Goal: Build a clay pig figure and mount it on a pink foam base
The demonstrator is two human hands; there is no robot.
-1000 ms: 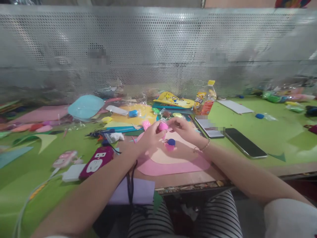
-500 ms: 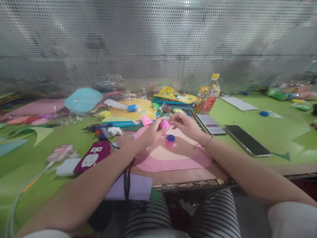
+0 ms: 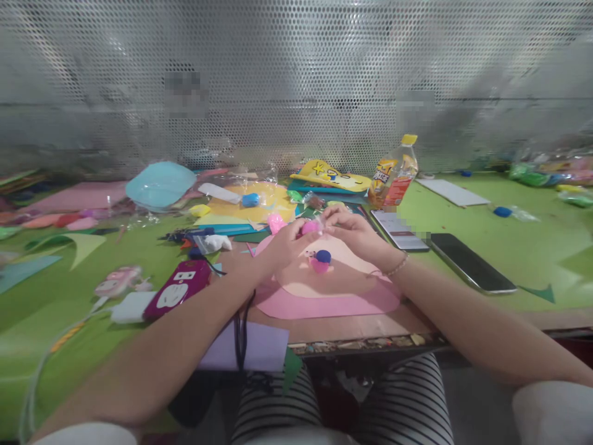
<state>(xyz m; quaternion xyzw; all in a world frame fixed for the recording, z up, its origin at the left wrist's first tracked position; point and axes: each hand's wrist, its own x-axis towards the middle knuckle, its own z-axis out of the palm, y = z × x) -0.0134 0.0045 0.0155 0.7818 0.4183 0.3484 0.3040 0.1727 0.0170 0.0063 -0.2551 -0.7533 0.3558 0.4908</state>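
Note:
Over the cut-out paper, my left hand point(image 3: 293, 242) is closed around a bright pink lump of modelling clay point(image 3: 309, 228), which appears to be in clear plastic wrap. My right hand point(image 3: 354, 233) meets it from the other side, fingertips pinched on the wrap; the fingers partly hide the contact. Just below the hands, a dark blue clay ball point(image 3: 323, 255) and a small pink piece point(image 3: 319, 266) rest on a peach paper shape point(image 3: 296, 279). That shape lies on a larger pink paper piece point(image 3: 333, 306). A second pink clay lump point(image 3: 276, 223) sits behind my left hand.
To the right are a drink bottle point(image 3: 393, 176), a lit phone point(image 3: 399, 230) and a dark phone point(image 3: 470, 262). At left lie a purple device point(image 3: 178, 290), a white charger point(image 3: 132, 308) and its cable. Coloured papers and wrapped clay fill the back, before a perforated metal panel point(image 3: 296, 80).
My right fingers have moved in against the pink clay's wrap, and less of the clay shows between my hands. The whole view has shifted slightly.

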